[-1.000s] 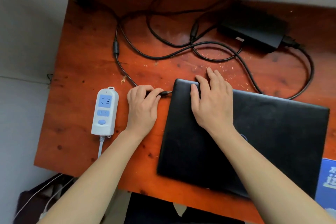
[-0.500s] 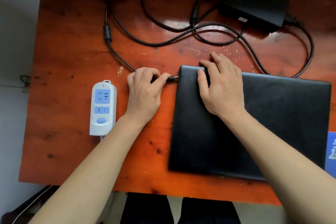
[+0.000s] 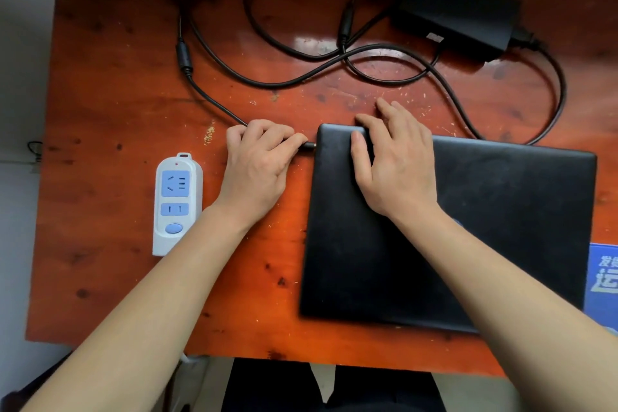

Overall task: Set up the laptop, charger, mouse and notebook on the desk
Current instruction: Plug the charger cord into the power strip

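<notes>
A closed black laptop (image 3: 501, 227) lies flat on the reddish wooden desk (image 3: 117, 94). My right hand (image 3: 398, 164) rests spread on its far left corner, fingers over the back edge. My left hand (image 3: 261, 160) pinches the charger plug (image 3: 309, 145), whose tip meets the laptop's left side. The black charger cable (image 3: 214, 100) loops across the desk to the black power brick (image 3: 458, 7) at the far right. No mouse is in view.
A white and blue power strip (image 3: 177, 201) lies left of my left hand, its cord going off the front edge. A blue printed item (image 3: 603, 278), partly cut off, lies at the right edge beside the laptop. A wall bounds the desk's far side.
The plug in my left hand has gone rightward until its tip meets the laptop's left side. My right hand stays on the laptop's corner. The view has tilted down a little.
</notes>
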{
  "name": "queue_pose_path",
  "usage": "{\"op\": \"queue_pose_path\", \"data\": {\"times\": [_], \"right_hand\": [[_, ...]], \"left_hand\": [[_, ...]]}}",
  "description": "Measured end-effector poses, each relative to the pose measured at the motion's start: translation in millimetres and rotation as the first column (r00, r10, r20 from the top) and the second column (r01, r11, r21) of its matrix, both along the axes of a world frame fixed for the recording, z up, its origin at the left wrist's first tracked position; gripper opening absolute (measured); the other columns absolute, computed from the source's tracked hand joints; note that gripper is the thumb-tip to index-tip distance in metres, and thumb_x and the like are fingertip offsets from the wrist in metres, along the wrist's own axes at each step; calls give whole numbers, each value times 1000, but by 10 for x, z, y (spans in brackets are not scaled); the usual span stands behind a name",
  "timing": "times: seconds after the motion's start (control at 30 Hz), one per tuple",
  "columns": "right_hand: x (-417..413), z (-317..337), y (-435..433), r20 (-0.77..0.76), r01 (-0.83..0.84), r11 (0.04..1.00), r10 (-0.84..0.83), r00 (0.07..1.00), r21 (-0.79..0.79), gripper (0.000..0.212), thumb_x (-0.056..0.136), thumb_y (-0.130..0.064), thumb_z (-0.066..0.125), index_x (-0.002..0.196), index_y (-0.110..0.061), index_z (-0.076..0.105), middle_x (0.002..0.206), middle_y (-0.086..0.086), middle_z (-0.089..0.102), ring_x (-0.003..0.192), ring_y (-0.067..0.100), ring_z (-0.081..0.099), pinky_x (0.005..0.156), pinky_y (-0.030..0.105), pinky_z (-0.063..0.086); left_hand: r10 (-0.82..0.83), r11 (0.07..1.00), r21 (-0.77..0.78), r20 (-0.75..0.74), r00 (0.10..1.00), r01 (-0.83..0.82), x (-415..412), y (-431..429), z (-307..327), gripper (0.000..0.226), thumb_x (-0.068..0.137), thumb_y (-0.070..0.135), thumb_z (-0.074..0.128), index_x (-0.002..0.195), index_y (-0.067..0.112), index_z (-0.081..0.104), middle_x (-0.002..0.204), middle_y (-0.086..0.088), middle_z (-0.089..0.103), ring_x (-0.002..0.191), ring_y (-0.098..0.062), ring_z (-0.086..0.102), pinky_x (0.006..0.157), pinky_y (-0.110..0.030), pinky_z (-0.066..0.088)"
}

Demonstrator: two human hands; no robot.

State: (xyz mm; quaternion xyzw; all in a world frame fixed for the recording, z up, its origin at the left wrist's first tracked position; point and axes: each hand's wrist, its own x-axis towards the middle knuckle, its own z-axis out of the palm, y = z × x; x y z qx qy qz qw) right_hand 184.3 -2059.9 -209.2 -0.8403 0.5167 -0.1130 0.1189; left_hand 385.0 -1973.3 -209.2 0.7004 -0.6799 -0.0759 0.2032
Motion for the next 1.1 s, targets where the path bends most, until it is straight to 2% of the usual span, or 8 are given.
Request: {"op": "queue_pose_path", "data": {"times": [0.17,0.4,0.8,1.0,1.1], "right_hand": [[-1,4,4,-10,3,1000,-3,1000,6,42,103,-39,42,130,-16,62,147,12,52,140,29,42,114,46,34],[-1,10,-1,-1,0,1000,0,1000,13,41,103,-39,42,130,-15,62,147,12,51,141,29,41,113,46,33],[3,10,-4,-44,-1,1000,3,999,30,42,103,-40,39,131,-17,60,148,12,49,142,29,39,114,46,32],[-1,10,-9,-70,3,998,1,998,56,42,103,-41,39,132,-18,59,149,10,47,142,28,38,114,45,30],[-9,61,-8,-94,1,997,6,996,78,42,103,-41,38,133,-19,58,151,9,46,143,27,36,115,45,29]], "left_hand": [[-33,999,-24,20,999,33,25,-16,8,20,96,8,61,112,12,73,105,-1,71,97,-29,60,81,-46,36],[-31,999,-25,-20,999,30,125,-18,-37,20,97,17,63,112,6,72,103,-10,67,98,-30,60,83,-41,39],[-87,994,-67,40,995,89,86,-77,-27,17,97,13,61,106,4,73,103,-9,70,94,-27,58,81,-39,36],[16,998,-59,4,1000,-16,-36,-7,-94,18,97,11,60,108,4,73,104,-9,70,92,-31,59,75,-42,46],[-48,998,-32,27,998,49,20,-25,-18,20,97,15,62,110,5,73,107,-11,69,95,-32,61,73,-45,48]]}}
